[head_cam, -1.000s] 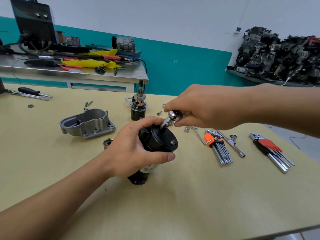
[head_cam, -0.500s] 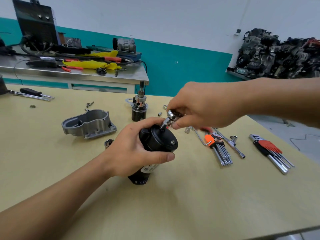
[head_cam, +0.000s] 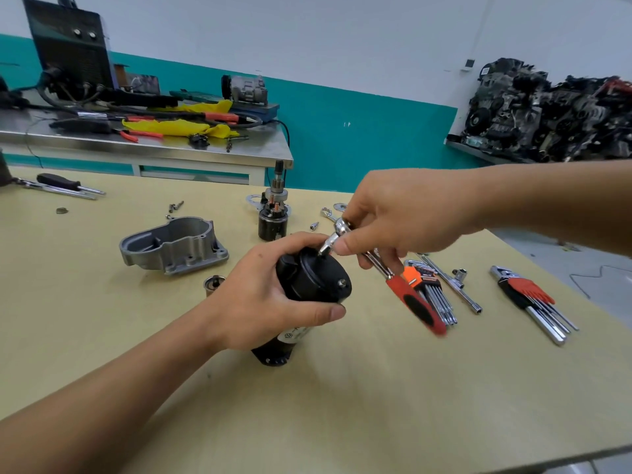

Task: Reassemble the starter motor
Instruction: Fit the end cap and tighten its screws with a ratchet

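One chrome ratchet [head_cam: 374, 263] touches smooth black cylindrical motor [head_cam: 311, 278].

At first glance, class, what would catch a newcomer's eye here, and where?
In the centre, the left hand grips the black motor body while the right hand holds a ratchet, its socket on the motor's end cap. A grey housing lies to the left on the yellow table, hex key sets to the right.
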